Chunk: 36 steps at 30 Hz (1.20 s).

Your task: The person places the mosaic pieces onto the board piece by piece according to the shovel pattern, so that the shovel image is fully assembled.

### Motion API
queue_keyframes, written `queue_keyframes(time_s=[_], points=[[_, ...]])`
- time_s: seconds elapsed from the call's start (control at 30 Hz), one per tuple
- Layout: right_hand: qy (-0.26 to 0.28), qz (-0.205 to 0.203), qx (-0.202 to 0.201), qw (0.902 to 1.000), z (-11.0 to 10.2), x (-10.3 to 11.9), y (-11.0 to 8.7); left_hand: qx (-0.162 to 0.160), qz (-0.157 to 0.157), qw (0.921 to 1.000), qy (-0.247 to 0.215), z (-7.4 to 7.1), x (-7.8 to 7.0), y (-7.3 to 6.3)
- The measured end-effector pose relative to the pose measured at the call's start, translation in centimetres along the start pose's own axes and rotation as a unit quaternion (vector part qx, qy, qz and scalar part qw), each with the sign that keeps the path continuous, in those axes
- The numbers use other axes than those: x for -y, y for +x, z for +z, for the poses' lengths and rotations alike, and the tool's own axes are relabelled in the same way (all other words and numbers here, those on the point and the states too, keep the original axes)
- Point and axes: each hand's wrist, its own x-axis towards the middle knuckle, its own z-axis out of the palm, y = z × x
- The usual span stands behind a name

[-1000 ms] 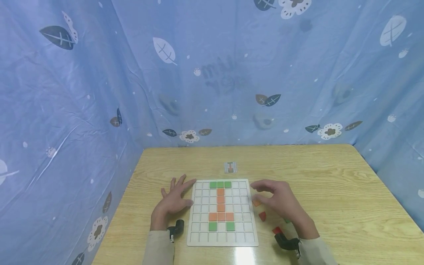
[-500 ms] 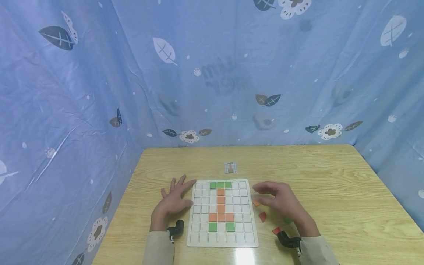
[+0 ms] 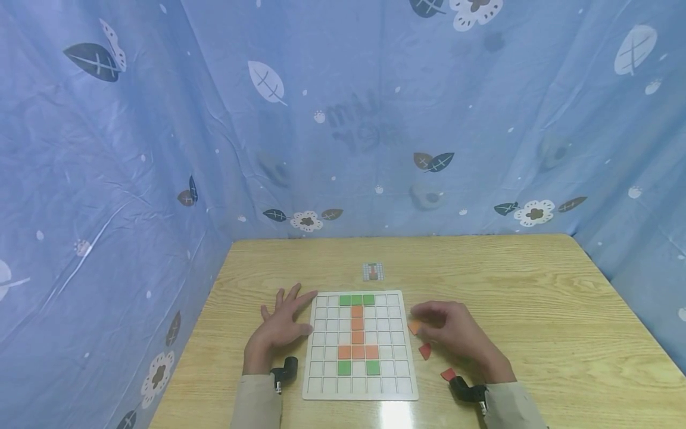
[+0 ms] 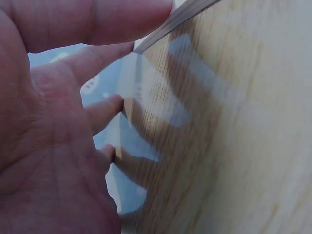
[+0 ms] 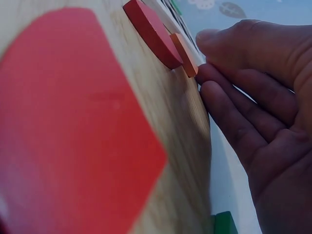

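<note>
A white gridded board lies on the table, with green tiles and orange tiles in some of its squares. My left hand spreads its fingers at the board's left side, thumb and index finger touching the edge. Right of the board, my right hand bends over a loose orange piece. In the right wrist view, thumb and fingers stay apart beside that orange piece, without a visible grip; whether they touch it is unclear. Two red pieces with a curved side, a farther and a nearer, lie below.
Behind the board lies a small card printed with a gridded pattern. A green piece shows in the right wrist view. Blue patterned curtains enclose the wooden table at its back and sides.
My right hand shifts slightly right and nearer, its index finger lowering beside the loose orange piece, which shows more now. The green piece under the right wrist becomes mostly hidden. My left hand stays put.
</note>
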Motion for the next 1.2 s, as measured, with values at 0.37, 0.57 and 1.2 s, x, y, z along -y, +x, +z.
queue_keyframes(time_s=[0.37,0.57,1.2], points=[[-0.041,-0.020,-0.004,0.9990,0.13,-0.30,0.17,-0.001,0.002,1.0000,-0.001,-0.01,0.04,-0.01],[-0.048,-0.023,-0.003,0.9986,0.19,-0.37,0.06,0.000,0.003,1.0000,0.000,0.06,0.13,0.01],[-0.089,-0.056,-0.013,0.9944,0.44,-0.03,0.20,0.003,0.000,1.0000,-0.002,0.13,0.33,0.14]])
